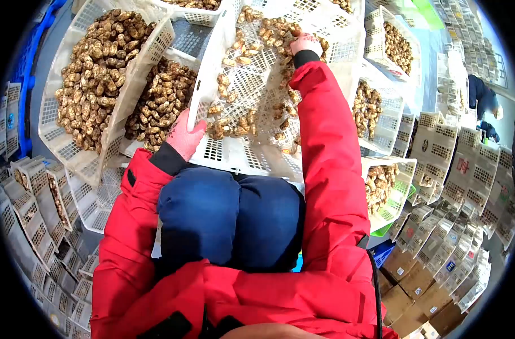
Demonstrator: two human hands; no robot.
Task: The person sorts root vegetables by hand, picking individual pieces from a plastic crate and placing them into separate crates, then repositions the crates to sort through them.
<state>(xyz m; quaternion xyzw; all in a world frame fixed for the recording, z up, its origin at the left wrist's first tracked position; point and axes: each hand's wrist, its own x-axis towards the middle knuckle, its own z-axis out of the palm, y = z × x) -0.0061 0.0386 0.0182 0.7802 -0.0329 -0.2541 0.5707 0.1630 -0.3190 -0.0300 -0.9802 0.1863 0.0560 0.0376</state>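
Observation:
In front of my knees is a large white plastic crate [235, 153] with perforated walls and floor. Brown-and-cream mottled, lumpy oblong pieces [280, 31] lie scattered inside; I cannot tell whether they are tubers or shells. My left hand [185, 135], in a pinkish glove, grips the crate's near left wall at the rim. Reaching to the crate's far side, my right hand [306, 44], gloved the same way, rests among the pieces. Its fingers point down, bent, and their tips are hidden, so what they hold does not show.
To the left, one tilted crate [49, 129] heaped with pieces overlaps another pile [166, 93]. Smaller filled crates [391, 131] line the right side. Stacked crates [432, 150] and cardboard boxes [418, 277] stand farther right. A person in dark clothes [482, 97] bends over at far right.

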